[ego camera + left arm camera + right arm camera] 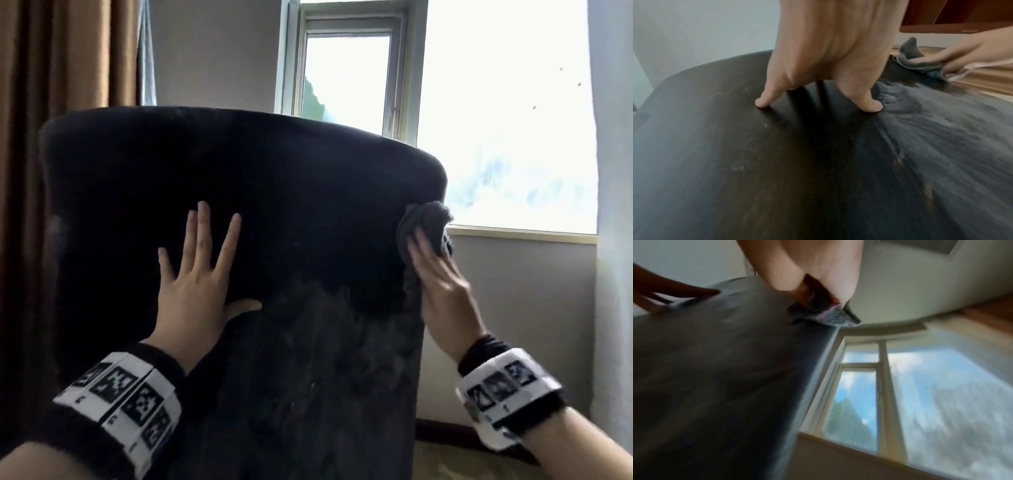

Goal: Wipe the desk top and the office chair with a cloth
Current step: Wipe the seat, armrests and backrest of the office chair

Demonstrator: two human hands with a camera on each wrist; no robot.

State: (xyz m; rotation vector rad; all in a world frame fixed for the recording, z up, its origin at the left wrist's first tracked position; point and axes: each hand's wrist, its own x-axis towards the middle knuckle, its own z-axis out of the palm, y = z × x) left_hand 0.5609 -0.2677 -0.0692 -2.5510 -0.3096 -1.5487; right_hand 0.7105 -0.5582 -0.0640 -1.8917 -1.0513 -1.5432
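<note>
Chair back (239,205), wide and dark with rounded corners, fills most of my view; its lower part looks streaky and dull. Behind it I see a bright window (507,137), a gray wall and a brown curtain (68,51). My left hand (198,274) lies flat on the chair back with fingers spread wide. My right hand (442,284) presses a soft, bunched gray cloth (424,222) on the chair's right edge, fingers curled round it. The right wrist view is blurry.
</note>
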